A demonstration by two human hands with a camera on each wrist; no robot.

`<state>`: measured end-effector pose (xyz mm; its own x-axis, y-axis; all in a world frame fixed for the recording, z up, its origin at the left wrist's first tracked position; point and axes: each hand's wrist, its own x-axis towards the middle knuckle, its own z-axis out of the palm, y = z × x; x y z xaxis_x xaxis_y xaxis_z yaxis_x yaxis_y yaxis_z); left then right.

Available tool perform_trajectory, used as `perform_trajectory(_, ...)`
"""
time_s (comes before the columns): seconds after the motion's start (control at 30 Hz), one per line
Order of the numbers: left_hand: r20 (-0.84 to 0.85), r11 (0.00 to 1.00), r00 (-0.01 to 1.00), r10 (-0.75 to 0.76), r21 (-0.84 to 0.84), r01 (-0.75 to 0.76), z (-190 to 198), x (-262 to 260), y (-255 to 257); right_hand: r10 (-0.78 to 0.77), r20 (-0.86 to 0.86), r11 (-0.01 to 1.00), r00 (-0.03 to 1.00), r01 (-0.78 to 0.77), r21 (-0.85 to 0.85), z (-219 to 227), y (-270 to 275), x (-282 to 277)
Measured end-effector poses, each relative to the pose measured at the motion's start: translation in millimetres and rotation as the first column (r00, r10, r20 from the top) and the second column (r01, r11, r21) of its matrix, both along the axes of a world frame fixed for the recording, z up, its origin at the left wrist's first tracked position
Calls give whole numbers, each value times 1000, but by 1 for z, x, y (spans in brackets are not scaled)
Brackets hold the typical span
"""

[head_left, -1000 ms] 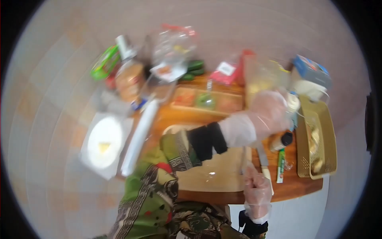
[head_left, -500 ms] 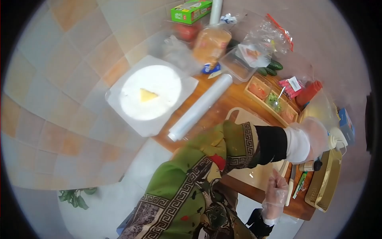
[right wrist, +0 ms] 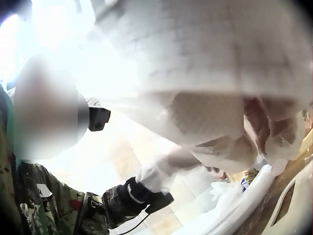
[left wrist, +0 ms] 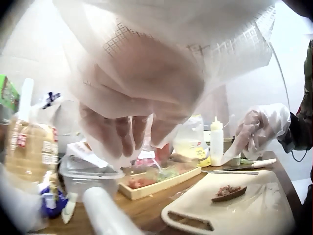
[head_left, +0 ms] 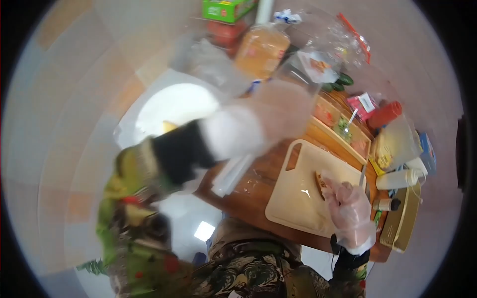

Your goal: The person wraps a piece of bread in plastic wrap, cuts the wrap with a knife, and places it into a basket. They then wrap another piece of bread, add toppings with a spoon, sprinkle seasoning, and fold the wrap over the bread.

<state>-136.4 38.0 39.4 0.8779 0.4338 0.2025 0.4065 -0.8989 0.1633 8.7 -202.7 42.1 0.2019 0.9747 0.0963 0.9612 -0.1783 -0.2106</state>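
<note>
My left hand [head_left: 280, 111], in a clear plastic glove and blurred in the head view, hangs over the table between the plastic wrap roll [head_left: 233, 174] and the wooden tray [head_left: 325, 124]. Its fingers [left wrist: 115, 137] droop loosely with nothing between them in the left wrist view. My gloved right hand [head_left: 350, 213] hovers at the right side of the cutting board [head_left: 288, 198], fingers loosely bent and holding nothing visible. Close to its fingertips in the head view, a slim brown piece of food [left wrist: 230, 194] topped with reddish bits lies on the board, apart from the hand.
The wooden tray holds several chopped ingredients. A squeeze bottle [head_left: 397, 180], a seasoning jar [head_left: 385, 204] and a tan basket [head_left: 405, 223] stand on the right. Bagged bread [head_left: 262, 52] and a plastic container [left wrist: 90, 178] are at the back left, beside a white round plate [head_left: 174, 107].
My left hand has swung left from beside the squeeze bottle to over the table's left part. The right hand has moved up and right over the board's edge. The brown food has come into view.
</note>
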Motion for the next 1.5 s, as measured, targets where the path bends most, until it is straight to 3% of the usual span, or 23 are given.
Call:
perform_trajectory(0.07,-15,987,989,146,-72,-146,4,-27,10,-35,36,999,999,34,15,0,12,8)
perform_trajectory(0.13,-217,970,956,199,-91,-223,1,-48,28,-14,51,1000,999,13,20,1,17,25)
perform_trajectory(0.2,-146,954,954,262,-111,-279,3,-66,23,-38,82,994,996,30,100,2,21,37)
perform_trajectory(0.3,-217,987,973,78,-117,-106,-13,-77,23,-177,-122,979,977,187,77,6,20,50)
perform_trajectory(0.33,-71,967,993,91,-233,-105,-33,-87,14,-280,-50,960,959,278,-36,18,21,44)
perform_trajectory(0.37,-119,982,989,89,-155,-107,-40,-84,0,-226,-75,973,971,229,36,5,17,52)
perform_trajectory(0.4,101,980,995,-18,-195,38,-46,-81,-18,-170,-95,977,981,180,112,-9,12,62)
perform_trajectory(0.43,-224,959,972,67,-255,-124,-29,-61,-35,-114,-111,985,987,127,121,-16,11,64)
perform_trajectory(0.5,100,986,993,69,-155,-53,-58,-52,-55,-227,-136,974,964,225,-28,-24,4,69)
perform_trajectory(0.6,113,997,993,-18,-67,26,-64,-40,-67,-195,-112,980,974,191,-50,-33,-6,74)
perform_trajectory(0.73,62,996,995,-72,-40,75,-76,-26,-73,-288,-93,956,953,280,-86,-36,-24,80)
perform_trajectory(0.8,-3,990,992,-126,-61,125,-80,-22,-74,-301,-164,953,939,300,-32,-40,-39,85)
perform_trajectory(0.87,134,973,964,-229,61,222,-86,-19,-74,-369,-231,929,900,366,-57,-34,-50,79)
perform_trajectory(0.93,104,966,961,-257,43,254,-84,-12,-75,-388,-314,919,867,389,-62,-30,-60,75)
perform_trajectory(1.0,41,996,998,-47,-74,50,-85,-16,-76,-411,-239,911,880,395,-116,-30,-60,71)
perform_trajectory(1.03,-107,985,989,99,-130,-112,-55,-16,-80,-394,-281,919,875,380,-105,-37,-61,75)
perform_trajectory(1.13,-115,992,988,105,-64,-113,-33,-58,-52,-336,-260,941,905,336,-45,-38,-58,73)
perform_trajectory(1.17,31,991,992,119,55,-121,-57,-87,-28,-276,-160,959,948,283,17,-40,-56,71)
perform_trajectory(1.2,27,985,992,124,-127,-120,-37,-113,-15,-264,-163,962,951,271,22,-37,-49,69)
perform_trajectory(1.23,32,984,983,179,22,-179,-43,-141,3,-169,-89,983,982,175,56,-31,-42,66)
perform_trajectory(1.27,-36,944,944,329,-10,-330,-36,-162,14,-77,-11,994,997,78,81,-25,-34,62)
perform_trajectory(1.4,-277,857,854,441,-152,-493,-37,-227,49,38,-46,997,998,-34,68,-8,13,26)
perform_trajectory(1.5,-406,867,836,369,-173,-467,-40,-234,50,150,-28,984,988,-146,105,-11,36,3)
